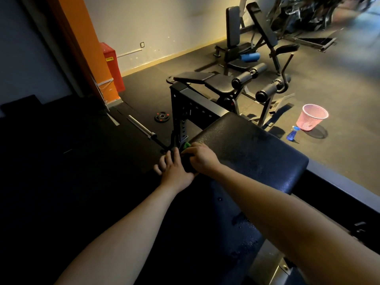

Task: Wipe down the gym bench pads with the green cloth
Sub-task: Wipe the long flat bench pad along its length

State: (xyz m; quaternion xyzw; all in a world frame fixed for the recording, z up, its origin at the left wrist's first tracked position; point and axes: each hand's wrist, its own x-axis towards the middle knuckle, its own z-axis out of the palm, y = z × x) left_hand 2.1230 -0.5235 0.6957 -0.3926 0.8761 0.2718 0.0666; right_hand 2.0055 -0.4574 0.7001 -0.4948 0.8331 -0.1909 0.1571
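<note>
Here the green cloth [186, 145] peeks out beyond the right grip [202, 159].

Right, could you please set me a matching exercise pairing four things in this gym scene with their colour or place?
Things:
1. cloth
2. spray bottle
3. basket
4. weight plate

Descriptions:
A. pink, standing on the floor
B. black, lying near the barbell
C. blue, on the floor
D. green, held in the right hand

Pairs: 1-D, 2-C, 3-A, 4-B.
</note>
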